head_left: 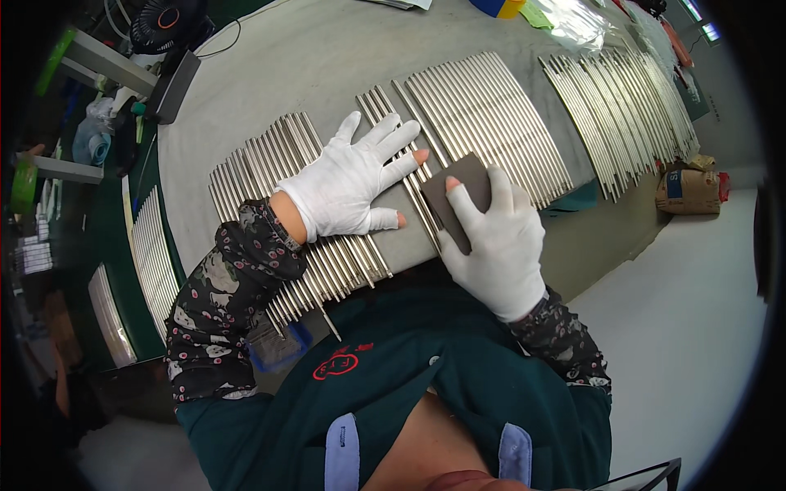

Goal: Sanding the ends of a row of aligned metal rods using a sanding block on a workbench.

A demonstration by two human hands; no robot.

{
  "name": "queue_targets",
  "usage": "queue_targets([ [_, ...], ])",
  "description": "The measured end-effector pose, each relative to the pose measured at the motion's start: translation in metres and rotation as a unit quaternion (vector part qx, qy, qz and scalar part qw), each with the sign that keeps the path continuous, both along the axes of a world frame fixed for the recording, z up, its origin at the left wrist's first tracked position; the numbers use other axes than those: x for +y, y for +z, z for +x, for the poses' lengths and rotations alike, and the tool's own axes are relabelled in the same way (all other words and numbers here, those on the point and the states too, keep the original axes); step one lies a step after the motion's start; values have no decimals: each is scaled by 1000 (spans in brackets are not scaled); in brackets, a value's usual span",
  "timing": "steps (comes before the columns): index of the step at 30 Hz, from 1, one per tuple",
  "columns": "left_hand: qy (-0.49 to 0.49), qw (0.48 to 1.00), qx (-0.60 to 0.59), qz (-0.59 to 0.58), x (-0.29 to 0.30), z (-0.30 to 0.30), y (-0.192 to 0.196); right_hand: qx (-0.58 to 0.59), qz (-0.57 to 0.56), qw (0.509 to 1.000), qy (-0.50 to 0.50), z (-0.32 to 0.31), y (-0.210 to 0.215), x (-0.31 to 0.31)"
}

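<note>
My left hand, in a white glove with some fingertips bare, lies flat with its fingers spread. Its palm is over a left group of shiny metal rods, and its fingertips reach across a few narrow-set rods beside that group. In my right hand, gloved the same way, is a grey-brown sanding pad, with the thumb on top. The pad lies over the lower part of the few rods and the edge of a wide middle group of rods. Its underside is hidden.
More rods lie in a group at the right of the grey table. Rod ends overhang the near edge. A fan stands far left, a brown bag at right, and a blue tray sits below the table's edge.
</note>
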State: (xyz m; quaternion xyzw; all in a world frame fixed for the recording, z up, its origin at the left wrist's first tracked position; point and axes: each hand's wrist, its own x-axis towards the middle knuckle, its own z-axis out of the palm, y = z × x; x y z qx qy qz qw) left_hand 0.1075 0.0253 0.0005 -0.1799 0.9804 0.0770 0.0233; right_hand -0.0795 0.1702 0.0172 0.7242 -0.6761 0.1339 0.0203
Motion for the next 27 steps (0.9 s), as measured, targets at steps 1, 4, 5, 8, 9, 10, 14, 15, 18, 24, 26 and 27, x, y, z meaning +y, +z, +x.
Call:
queue_targets([
  [1,-3,1000,2,-1,-1,-2,0,2,-7,1000,-3,2,-3,-8],
  [4,3,1000,12,1,-1,0,-3,8,-14,1000,25,-9,-1,14],
  [5,1,1000,8,-3,-1,0,-4,14,-7,999,40,-16,2,27],
  [8,1,1000,7,-4,-1,-2,-4,-15,-11,999,33,-31,8,43],
  [9,1,1000,8,0,-1,-3,-4,-19,-19,1000,14,-31,10,45],
  [10,-2,1000,9,0,-2,-4,-4,-19,-29,999,2,-30,10,44],
  [14,-8,1000,9,-6,-3,-9,-6,-3,-20,1000,2,-24,2,43],
  [15,-8,1000,5,-10,-2,-9,-5,-4,-20,1000,2,-22,0,40],
  [18,0,1000,6,-12,-2,-7,-4,17,-25,1000,5,-13,-4,12],
  [24,5,1000,5,1,0,-6,-3,16,-28,999,24,-21,-5,25],
  [26,9,1000,4,2,-1,-6,-1,6,-19,999,27,-24,-4,31],
  [27,5,1000,1,5,0,-6,0,0,-22,999,26,-23,-3,27],
])
